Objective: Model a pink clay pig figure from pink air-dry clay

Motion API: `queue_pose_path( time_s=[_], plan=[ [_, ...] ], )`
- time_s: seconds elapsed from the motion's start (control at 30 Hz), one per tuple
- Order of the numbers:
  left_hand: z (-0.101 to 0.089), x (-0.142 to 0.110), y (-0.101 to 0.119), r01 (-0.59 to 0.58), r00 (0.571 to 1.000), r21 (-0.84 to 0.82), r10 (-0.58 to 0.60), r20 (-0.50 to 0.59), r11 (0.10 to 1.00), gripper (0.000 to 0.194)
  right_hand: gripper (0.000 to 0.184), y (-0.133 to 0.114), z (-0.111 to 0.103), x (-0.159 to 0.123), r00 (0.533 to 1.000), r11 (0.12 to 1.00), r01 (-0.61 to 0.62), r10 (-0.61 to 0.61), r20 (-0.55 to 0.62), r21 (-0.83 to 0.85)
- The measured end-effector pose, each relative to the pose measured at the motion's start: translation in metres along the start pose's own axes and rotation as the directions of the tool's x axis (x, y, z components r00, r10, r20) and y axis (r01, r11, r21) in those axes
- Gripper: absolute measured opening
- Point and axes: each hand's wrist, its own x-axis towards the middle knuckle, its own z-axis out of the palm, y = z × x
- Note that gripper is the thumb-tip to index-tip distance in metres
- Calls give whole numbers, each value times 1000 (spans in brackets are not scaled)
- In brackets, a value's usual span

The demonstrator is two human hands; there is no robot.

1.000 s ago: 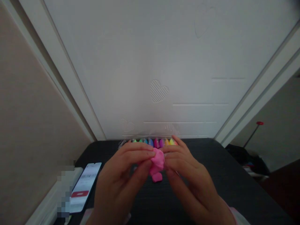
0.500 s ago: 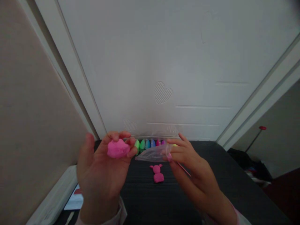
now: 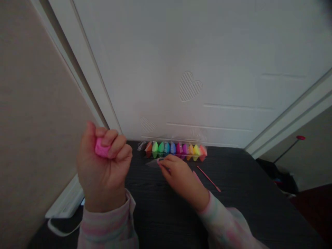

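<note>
My left hand (image 3: 103,169) is raised at the left, palm toward me, with its fingers curled round a lump of pink modelling clay (image 3: 102,148). Low over the dark table, my right hand (image 3: 181,176) pinches a clear plastic bag (image 3: 152,163), with a bit of pink at the fingertips. The pink clay figure seen earlier is out of sight, apparently behind the right hand. To the right of that hand lies a thin pink modelling stick (image 3: 209,178). Another pink tool (image 3: 197,177) shows partly behind the wrist.
A row of clay packs in many colours (image 3: 173,148) in clear wrapping runs along the back of the dark table (image 3: 238,207), against a white door (image 3: 145,69). At the left stand a wall (image 3: 38,114) and a white object with a strap (image 3: 66,200).
My left hand has closed round the pink clay and moved up and left. The right hand has moved left and down with the plastic bag, uncovering the clay row and the pink stick.
</note>
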Motion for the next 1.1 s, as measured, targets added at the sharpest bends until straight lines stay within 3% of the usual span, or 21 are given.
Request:
queue_pose_path(
  time_s=[0.13,0.3,0.43,0.63,0.8,0.9,1.1],
  plan=[
    [0,-3,3,-42,999,32,42,14,999,45,28,-4,37,0,997,991,-57,63,47,-121],
    [2,-9,2,-96,994,99,90,62,990,50,26,-11,66,-6,985,994,53,-37,167,-95],
    [4,-10,4,-119,990,136,108,87,984,52,23,-16,66,-9,972,991,122,-109,209,-52],
    [3,-7,7,-44,989,140,24,146,989,52,19,-16,53,-7,952,982,190,-179,248,-19],
    [0,-5,2,-66,985,188,34,170,980,17,23,-9,46,-3,985,993,80,-65,159,-90],
    [1,-6,1,-80,989,160,58,137,984,21,22,-5,48,-3,991,991,45,-28,131,-126],
    [4,-9,3,-92,987,66,82,142,994,32,22,-4,56,-6,983,988,102,-82,161,-117]
  ],
)
